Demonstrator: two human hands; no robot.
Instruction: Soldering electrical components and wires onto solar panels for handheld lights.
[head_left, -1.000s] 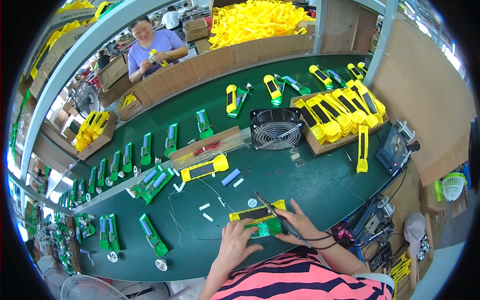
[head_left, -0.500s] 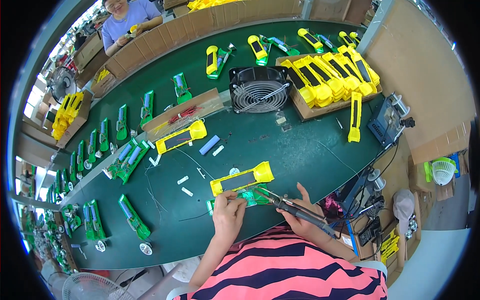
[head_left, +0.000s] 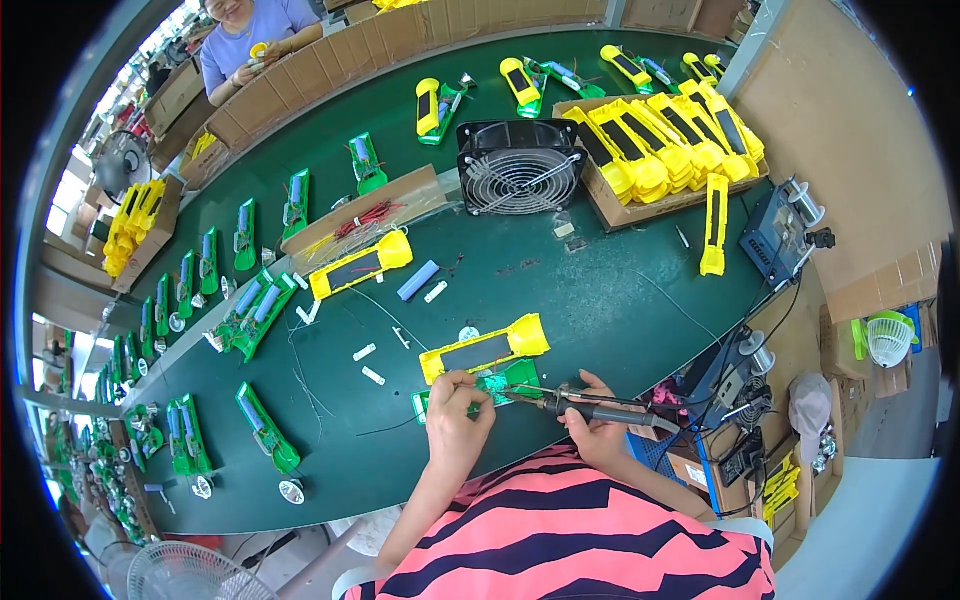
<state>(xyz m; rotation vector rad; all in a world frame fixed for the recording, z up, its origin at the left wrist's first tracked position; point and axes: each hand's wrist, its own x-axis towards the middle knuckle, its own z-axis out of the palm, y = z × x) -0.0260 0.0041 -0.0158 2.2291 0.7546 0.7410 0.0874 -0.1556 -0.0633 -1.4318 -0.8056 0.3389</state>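
Observation:
My right hand (head_left: 598, 428) grips a soldering iron (head_left: 610, 414) with a dark handle. The iron's tip reaches left over a green circuit board (head_left: 492, 386) in a green flashlight housing (head_left: 524, 377). Over the left part of this housing, my left hand (head_left: 458, 418) is closed in a pinch. What its fingers hold, if anything, is too small to make out. Just beyond lies a yellow casing (head_left: 528, 337) with a dark panel, close against the green housing. A thin dark wire (head_left: 388, 431) runs out left of my left hand.
A black fan (head_left: 520, 168) stands mid-table, beside a carton (head_left: 640, 212) of yellow casings. Soldering stations (head_left: 772, 238) sit at the right edge, with cables trailing. Several green housings (head_left: 268, 430) with blue batteries lie leftward. Across the cardboard barrier (head_left: 400, 45), a person (head_left: 262, 45) handles a yellow part.
The soldering iron has swung to a flatter angle and its tip has shifted left over the board. My left hand stays nearly in place. The view has shifted slightly.

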